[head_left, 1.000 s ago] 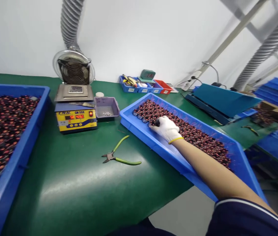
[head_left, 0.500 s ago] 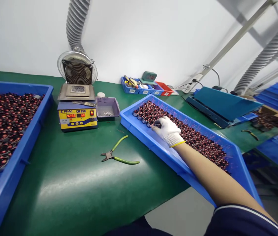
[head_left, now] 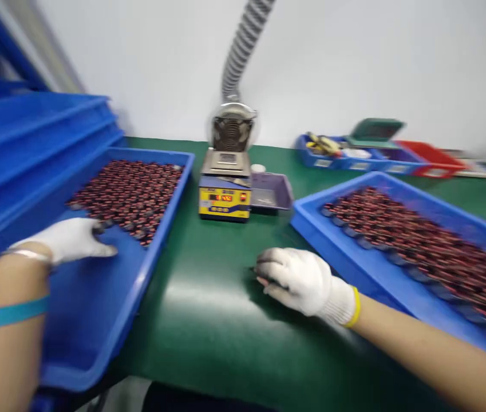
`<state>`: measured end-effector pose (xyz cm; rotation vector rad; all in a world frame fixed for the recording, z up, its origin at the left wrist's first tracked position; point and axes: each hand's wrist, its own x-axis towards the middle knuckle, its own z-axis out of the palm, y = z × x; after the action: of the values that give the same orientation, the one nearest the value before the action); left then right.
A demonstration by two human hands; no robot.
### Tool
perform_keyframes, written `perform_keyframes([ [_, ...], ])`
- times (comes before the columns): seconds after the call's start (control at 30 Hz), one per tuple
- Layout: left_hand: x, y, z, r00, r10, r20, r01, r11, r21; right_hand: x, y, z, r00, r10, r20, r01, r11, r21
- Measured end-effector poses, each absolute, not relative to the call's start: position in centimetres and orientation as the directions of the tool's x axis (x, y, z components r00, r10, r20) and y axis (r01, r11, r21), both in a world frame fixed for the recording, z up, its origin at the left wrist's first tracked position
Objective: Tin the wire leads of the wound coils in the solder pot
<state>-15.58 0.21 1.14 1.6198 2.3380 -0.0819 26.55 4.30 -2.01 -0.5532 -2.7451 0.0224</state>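
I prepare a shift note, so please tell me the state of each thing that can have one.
Left hand: gloved, fingers apart, over left tray.
Right hand: gloved, fingers curled over bench; grip unclear.
Left tray: partly filled with parts.
Right tray: partly filled.
Yellow-fronted unit: on, red digits lit but blurred.
Purple bin: pale bits inside.
Blue trays at far left: stacked.
Small blue bin: holding blurred things.

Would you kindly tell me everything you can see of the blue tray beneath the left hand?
The blue tray is shallow and rectangular, plastic by its look, with raised walls. It rests on the green table. Small dark parts with reddish tops crowd its far end; its floor shows nearer. The gloved left hand reaches inside, beside the nearest parts; blur hides whether it touches the tray.
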Motion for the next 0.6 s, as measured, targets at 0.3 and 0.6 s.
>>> perform_keyframes([
  [0.3, -16.2, 0.9, -0.9, -0.345, 0.905, -0.25, 0.891, 0.399, 0.216, 13.5, -0.4, -6.6, -0.967, 0.004, 0.257, -0.064, 0.964, -0.259],
  [0.6, -13.9, 1.0, -0.6, -0.25, 0.929, -0.272, 0.927, 0.311, 0.21, 16.1, 1.1, -7.4, -0.906, 0.253, 0.34, 0.106, 0.912, -0.396],
])
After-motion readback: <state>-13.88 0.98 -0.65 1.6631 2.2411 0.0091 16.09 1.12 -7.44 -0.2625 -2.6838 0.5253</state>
